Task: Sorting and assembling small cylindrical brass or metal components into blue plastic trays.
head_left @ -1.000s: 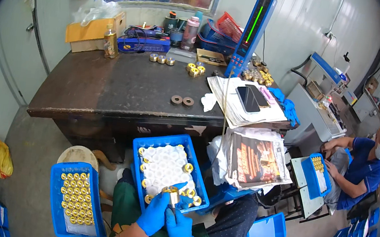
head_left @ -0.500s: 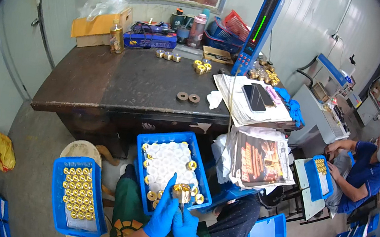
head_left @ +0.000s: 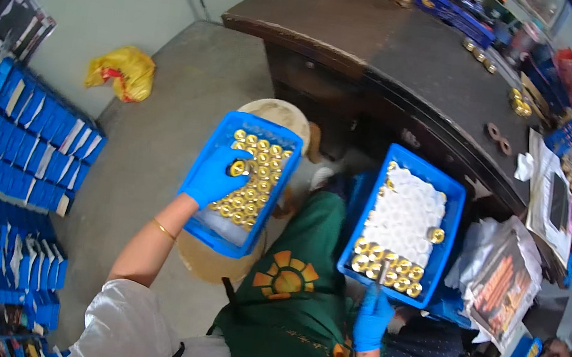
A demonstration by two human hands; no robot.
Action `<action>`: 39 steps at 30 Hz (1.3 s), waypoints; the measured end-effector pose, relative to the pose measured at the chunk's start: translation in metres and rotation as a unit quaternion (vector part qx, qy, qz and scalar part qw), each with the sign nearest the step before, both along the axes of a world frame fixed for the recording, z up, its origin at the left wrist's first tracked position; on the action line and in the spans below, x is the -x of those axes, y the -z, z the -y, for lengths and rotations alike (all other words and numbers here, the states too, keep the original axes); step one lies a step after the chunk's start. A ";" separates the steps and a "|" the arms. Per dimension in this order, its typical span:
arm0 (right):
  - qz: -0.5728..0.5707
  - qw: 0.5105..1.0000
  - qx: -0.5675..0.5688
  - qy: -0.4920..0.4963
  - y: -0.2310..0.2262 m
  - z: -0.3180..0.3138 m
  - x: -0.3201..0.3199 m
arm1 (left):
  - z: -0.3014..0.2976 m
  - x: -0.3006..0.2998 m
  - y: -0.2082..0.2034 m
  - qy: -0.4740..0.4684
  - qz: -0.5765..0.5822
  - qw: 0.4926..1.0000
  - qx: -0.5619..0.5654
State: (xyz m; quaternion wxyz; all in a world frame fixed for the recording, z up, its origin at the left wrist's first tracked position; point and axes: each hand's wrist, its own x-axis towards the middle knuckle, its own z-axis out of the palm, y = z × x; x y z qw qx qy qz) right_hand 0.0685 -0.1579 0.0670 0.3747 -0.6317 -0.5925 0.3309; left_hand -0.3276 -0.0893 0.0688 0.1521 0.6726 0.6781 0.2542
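- Left hand [head_left: 212, 177], in a blue glove, is reaching up from the lower left of the frame over the left blue tray [head_left: 284, 135]; its fingers are curling closed around one brass fitting [head_left: 237, 168], pinched at the fingertips.
- Right hand [head_left: 373, 318], also gloved in blue, is resting at the near edge of the right blue tray [head_left: 444, 228], lower centre-right; its fingers are closing on a thin metal tool [head_left: 383, 271] that is pointing up into the tray.
- Left tray, sitting on a pale round stool [head_left: 273, 110], is holding close rows of shiny brass fittings.
- Right tray is showing a white lining, with brass fittings [head_left: 390, 266] clustering along its near side.
- A dark desk [head_left: 390, 48] is occupying the upper right of the frame.
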 end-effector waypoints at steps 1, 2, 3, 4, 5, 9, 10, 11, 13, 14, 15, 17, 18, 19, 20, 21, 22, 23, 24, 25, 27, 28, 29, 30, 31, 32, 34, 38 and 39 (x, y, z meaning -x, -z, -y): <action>-0.010 1.000 0.028 -0.006 -0.001 0.000 0.000 | 0.011 0.022 0.010 -0.007 -0.039 0.999 0.020; -0.019 0.998 0.054 -0.008 0.000 0.000 -0.001 | 0.019 0.030 0.011 -0.014 -0.043 0.999 0.023; -0.021 0.998 0.058 -0.009 0.004 0.001 -0.003 | 0.028 0.032 0.013 -0.060 -0.078 0.988 0.120; -0.022 0.998 0.060 -0.011 0.007 0.003 -0.004 | 0.036 0.033 0.016 -0.105 -0.111 0.965 0.214; -0.019 0.998 0.056 -0.014 0.009 0.005 -0.005 | 0.041 0.036 0.025 -0.104 -0.145 0.955 0.236; -0.007 0.996 0.080 -0.024 0.000 0.007 0.000 | 0.058 0.054 0.077 -0.181 -0.029 0.962 0.203; -0.016 0.996 0.084 -0.019 0.001 0.008 -0.002 | 0.053 0.037 0.063 -0.228 0.025 0.949 0.216; -0.013 0.996 0.085 -0.016 0.003 0.008 -0.004 | 0.049 0.028 0.057 -0.275 0.078 0.930 0.229; -0.043 0.997 0.060 -0.021 0.007 0.009 0.001 | 0.067 0.055 0.086 -0.263 0.026 0.938 0.223; -0.043 0.997 0.060 -0.021 0.010 0.010 0.002 | 0.073 0.063 0.099 -0.245 -0.021 0.944 0.218; -0.038 0.998 0.040 -0.027 0.013 0.009 0.001 | 0.073 0.062 0.101 -0.243 -0.020 0.945 0.219; -0.031 0.999 0.019 -0.030 0.012 0.009 0.000 | 0.069 0.058 0.104 -0.267 0.038 0.944 0.192; -0.019 0.999 0.039 -0.024 0.010 0.009 0.000 | 0.066 0.054 0.102 -0.261 0.039 0.945 0.193; -0.006 0.998 0.058 -0.014 0.005 0.009 -0.001 | 0.061 0.049 0.096 -0.271 0.097 0.936 0.201; -0.003 0.998 0.056 -0.016 -0.002 0.007 0.000 | 0.054 0.042 0.090 -0.278 0.155 0.925 0.210; 0.011 0.999 0.038 -0.023 -0.002 0.008 0.000 | 0.049 0.038 0.083 -0.263 0.157 0.929 0.208; 0.031 0.999 0.019 -0.024 0.001 0.007 -0.002 | 0.041 0.033 0.080 -0.208 0.012 0.946 0.250; 0.017 0.999 0.039 -0.017 0.004 0.007 -0.003 | 0.026 0.023 0.077 -0.146 -0.136 0.940 0.277; -0.003 0.997 0.081 -0.015 -0.002 0.006 0.001 | 0.010 -0.001 0.066 -0.125 -0.134 0.945 0.271; -0.003 0.999 0.032 -0.020 -0.005 0.002 0.003 | -0.010 -0.038 0.047 -0.027 -0.101 0.987 0.125; -0.009 0.999 0.044 -0.010 -0.006 0.002 0.000 | -0.048 -0.124 0.031 0.133 -0.039 0.989 -0.056; -0.005 0.999 0.044 -0.003 -0.007 0.002 -0.002 | -0.065 -0.172 0.027 0.194 -0.022 0.977 -0.090; -0.001 0.999 0.034 0.000 -0.007 0.002 -0.004 | -0.077 -0.216 0.030 0.236 0.022 0.969 -0.066; 0.000 1.000 0.023 -0.002 -0.008 0.004 -0.005 | -0.088 -0.255 0.035 0.274 0.060 0.959 -0.041; 0.003 1.000 0.010 -0.004 -0.012 0.005 -0.008 | -0.099 -0.293 0.046 0.300 0.026 0.951 -0.070; -0.002 1.000 0.021 0.005 -0.013 0.008 -0.012 | -0.108 -0.328 0.057 0.324 -0.008 0.941 -0.100; -0.021 0.998 0.050 0.043 -0.019 0.014 -0.022 | -0.125 -0.388 0.065 0.327 -0.062 0.941 -0.058; -0.030 0.993 0.066 0.092 -0.016 0.018 -0.039 | -0.153 -0.423 0.096 0.305 -0.074 0.949 -0.010; -0.049 0.990 0.073 0.111 -0.015 0.019 -0.044 | -0.155 -0.423 0.098 0.308 -0.065 0.949 -0.018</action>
